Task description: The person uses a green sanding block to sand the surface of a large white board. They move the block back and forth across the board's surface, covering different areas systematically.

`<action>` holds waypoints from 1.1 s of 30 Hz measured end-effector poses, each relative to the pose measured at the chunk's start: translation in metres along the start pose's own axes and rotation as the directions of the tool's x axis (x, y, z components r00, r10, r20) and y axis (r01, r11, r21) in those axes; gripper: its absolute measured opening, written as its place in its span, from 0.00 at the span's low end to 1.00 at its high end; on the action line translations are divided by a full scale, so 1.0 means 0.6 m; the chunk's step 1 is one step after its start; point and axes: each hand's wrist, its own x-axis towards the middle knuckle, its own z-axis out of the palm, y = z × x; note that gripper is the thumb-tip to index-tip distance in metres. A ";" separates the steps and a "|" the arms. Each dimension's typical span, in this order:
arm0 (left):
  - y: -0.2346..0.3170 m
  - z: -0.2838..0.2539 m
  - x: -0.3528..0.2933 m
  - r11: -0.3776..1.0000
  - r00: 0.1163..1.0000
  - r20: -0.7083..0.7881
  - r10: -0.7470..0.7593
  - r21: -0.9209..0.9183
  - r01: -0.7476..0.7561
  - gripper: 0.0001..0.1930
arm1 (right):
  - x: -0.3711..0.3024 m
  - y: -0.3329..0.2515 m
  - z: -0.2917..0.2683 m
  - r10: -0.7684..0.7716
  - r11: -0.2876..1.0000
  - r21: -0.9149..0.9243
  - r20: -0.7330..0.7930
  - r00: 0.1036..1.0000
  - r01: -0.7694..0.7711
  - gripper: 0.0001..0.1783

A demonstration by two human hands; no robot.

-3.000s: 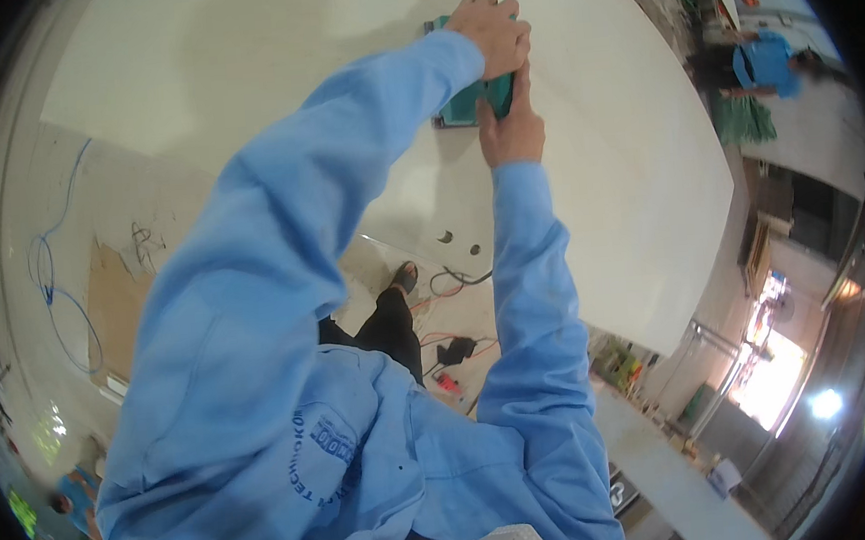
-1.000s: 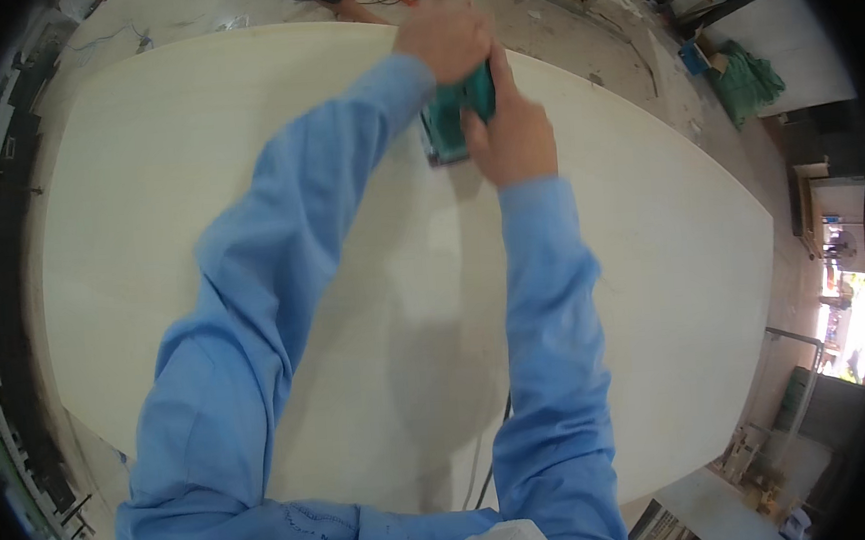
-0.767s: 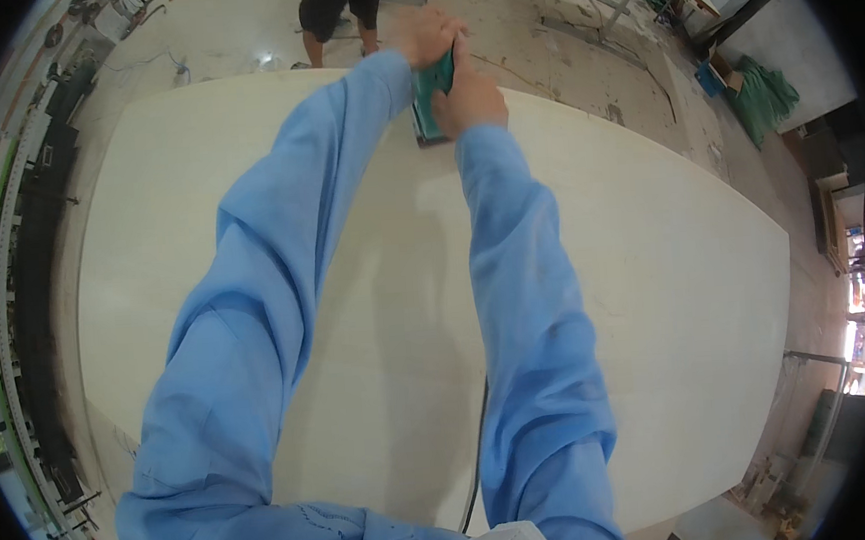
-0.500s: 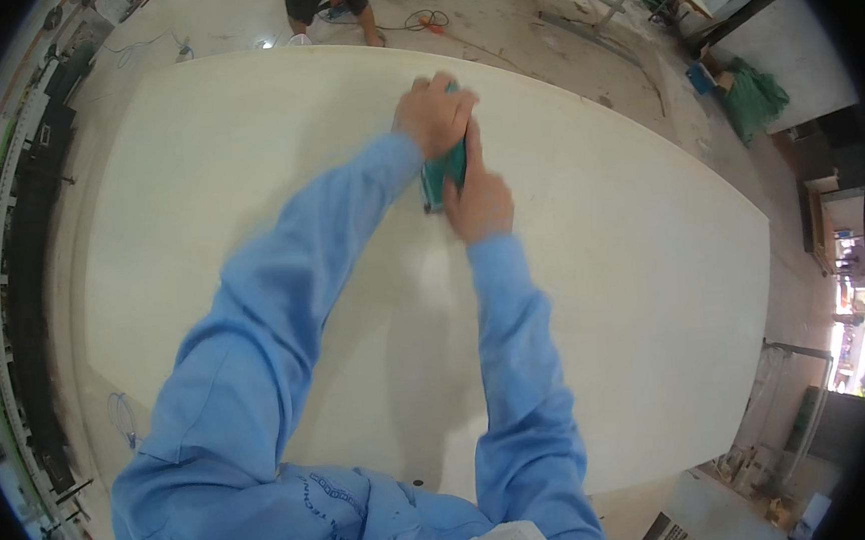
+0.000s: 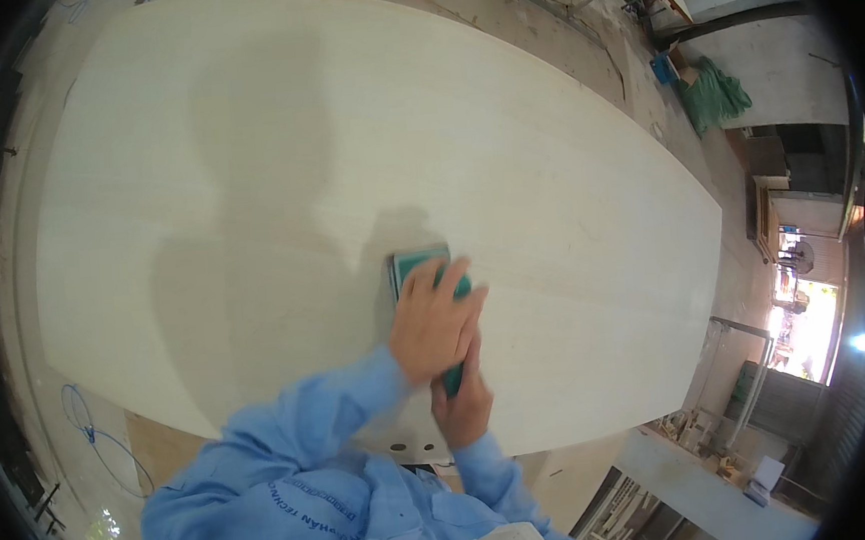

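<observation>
A green hand sander (image 5: pixel 419 260) with a flat rectangular base lies on a large pale board (image 5: pixel 574 290), nearer the board's front edge than its far one. My left hand (image 5: pixel 428 320) is wrapped over the front of the sander and hides much of its top. Behind it, my right hand (image 5: pixel 465 404) grips the rear handle, with the fingers reaching along its right side. Both hands look slightly smeared by motion, and the underside of the sander is hidden against the board.
Dark holes (image 5: pixel 398 447) show at the board's near edge. A blue cord (image 5: pixel 89 431) lies on the floor at left. Green sheeting (image 5: pixel 714 95) lies at the far right. A shelf-like bench (image 5: pixel 693 483) holding timber pieces stands at the near right. A metal frame (image 5: pixel 751 378) stands beyond the right edge.
Both hands have drawn the sander from close to the board's far edge back toward me. My arms are now bent, and the view has shifted; the person beyond the board is mostly out of it.
</observation>
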 end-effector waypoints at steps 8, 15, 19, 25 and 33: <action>-0.164 0.069 0.409 0.983 0.977 -0.173 0.120 0.159 -0.093 0.12 | 0.456 0.020 -0.027 -0.265 0.964 -0.036 -0.054 0.963 0.264 0.48; -0.313 0.085 0.766 0.917 0.968 -0.045 0.249 0.334 -0.220 0.19 | 0.804 0.006 -0.020 -0.277 0.948 -0.191 -0.114 0.954 0.253 0.51; -0.312 0.093 0.844 0.942 0.981 -0.062 0.186 0.294 -0.160 0.19 | 0.867 -0.023 -0.042 -0.214 0.950 -0.257 -0.127 0.969 0.176 0.53; -0.177 0.145 0.666 0.945 0.999 0.004 0.045 0.323 -0.044 0.18 | 0.688 0.059 -0.069 -0.068 0.966 -0.253 -0.064 0.996 0.050 0.56; -0.041 0.109 0.244 0.913 0.946 -0.028 0.324 0.273 -0.304 0.18 | 0.260 0.076 -0.061 -0.085 0.993 -0.086 -0.072 0.994 0.079 0.50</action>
